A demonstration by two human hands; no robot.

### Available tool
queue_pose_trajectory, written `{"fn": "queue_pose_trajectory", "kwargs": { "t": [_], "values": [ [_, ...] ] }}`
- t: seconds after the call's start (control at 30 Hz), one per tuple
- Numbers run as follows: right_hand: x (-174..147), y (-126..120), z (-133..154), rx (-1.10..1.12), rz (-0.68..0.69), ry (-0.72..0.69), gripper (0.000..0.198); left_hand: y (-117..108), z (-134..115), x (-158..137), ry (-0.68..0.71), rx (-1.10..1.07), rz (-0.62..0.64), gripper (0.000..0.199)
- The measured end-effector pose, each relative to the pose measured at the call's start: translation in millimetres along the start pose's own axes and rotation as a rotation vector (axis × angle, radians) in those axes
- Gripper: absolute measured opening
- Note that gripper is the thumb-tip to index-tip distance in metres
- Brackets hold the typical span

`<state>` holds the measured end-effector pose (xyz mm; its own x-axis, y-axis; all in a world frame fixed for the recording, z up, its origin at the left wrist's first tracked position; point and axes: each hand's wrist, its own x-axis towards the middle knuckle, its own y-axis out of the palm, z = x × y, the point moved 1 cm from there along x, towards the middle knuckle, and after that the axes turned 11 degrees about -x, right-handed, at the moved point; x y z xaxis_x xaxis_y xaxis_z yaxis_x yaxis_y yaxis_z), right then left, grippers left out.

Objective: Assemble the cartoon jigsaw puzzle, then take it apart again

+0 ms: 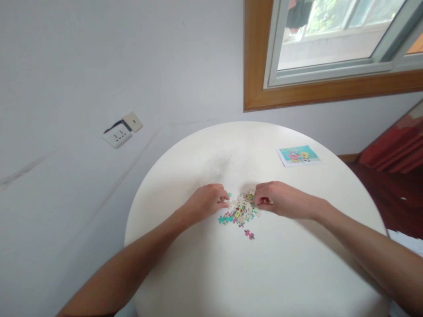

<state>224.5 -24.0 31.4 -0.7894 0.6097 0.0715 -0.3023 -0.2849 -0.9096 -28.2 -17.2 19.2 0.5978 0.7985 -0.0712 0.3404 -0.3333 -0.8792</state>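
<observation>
A small heap of jigsaw puzzle pieces lies on the round white table, many with pale backs up, others showing teal, pink and yellow. My left hand is at the heap's left edge, its fingers bent and a gap showing between thumb and forefinger. On the opposite side, my right hand curls its fingers down at the heap's right edge. Its fingertips are partly hidden, so whatever they pinch cannot be made out. One pink puzzle piece sits apart, just in front of the heap.
A picture card with cartoon figures on teal lies at the table's back right. Behind the table are a white wall with a socket and a wood-framed window. A red curtain hangs at the right.
</observation>
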Motion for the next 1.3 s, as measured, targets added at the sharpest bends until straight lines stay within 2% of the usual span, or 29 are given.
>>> {"fn": "queue_pose_trajectory", "kwargs": {
  "t": [0.1,0.3,0.4,0.5,0.6,0.73,0.87,1.0,1.1,1.2,1.3],
  "values": [
    [-0.1,-3.0,-10.9,-0.068,0.035,0.091,0.006,3.6,-1.3,1.6,-0.008,-0.062,0.017,0.01],
    [4.1,8.8,-6.4,-0.114,0.115,0.059,0.007,2.7,3.0,2.8,0.022,-0.139,-0.013,0.008],
    [5.8,13.5,-5.7,-0.133,0.116,0.062,0.008,1.3,6.1,4.7,0.024,-0.135,-0.048,0.004],
    [6.5,14.9,-7.3,-0.124,0.113,0.065,0.008,1.1,8.0,6.1,0.026,-0.109,-0.047,0.009],
    [6.4,14.6,-8.6,-0.113,0.108,0.068,0.006,0.2,7.5,4.3,0.073,-0.093,0.009,0.012],
    [5.7,14.1,-9.0,-0.102,0.105,0.066,0.005,-6.4,4.2,-1.5,0.173,-0.12,0.153,0.009],
    [5.7,14.3,-9.3,-0.105,0.101,0.056,0.004,-17.0,4.6,-5.6,0.197,-0.159,0.218,0.005],
    [7.5,15.6,-10.3,-0.128,0.088,0.069,0.003,-22.3,9.6,-6.4,0.192,-0.192,0.223,0.006],
    [8.4,18.0,-11.9,-0.14,0.086,0.07,0.002,-20.5,10.0,-5.0,0.168,-0.175,0.18,0.009],
    [8.4,20.5,-13.3,-0.143,0.075,0.078,0.004,-15.1,4.4,-3.2,0.139,-0.136,0.12,0.013],
    [8.4,22.1,-13.2,-0.145,0.068,0.102,0.006,-8.1,-3.9,-2.3,0.135,-0.13,0.126,0.017]
  ]
}}
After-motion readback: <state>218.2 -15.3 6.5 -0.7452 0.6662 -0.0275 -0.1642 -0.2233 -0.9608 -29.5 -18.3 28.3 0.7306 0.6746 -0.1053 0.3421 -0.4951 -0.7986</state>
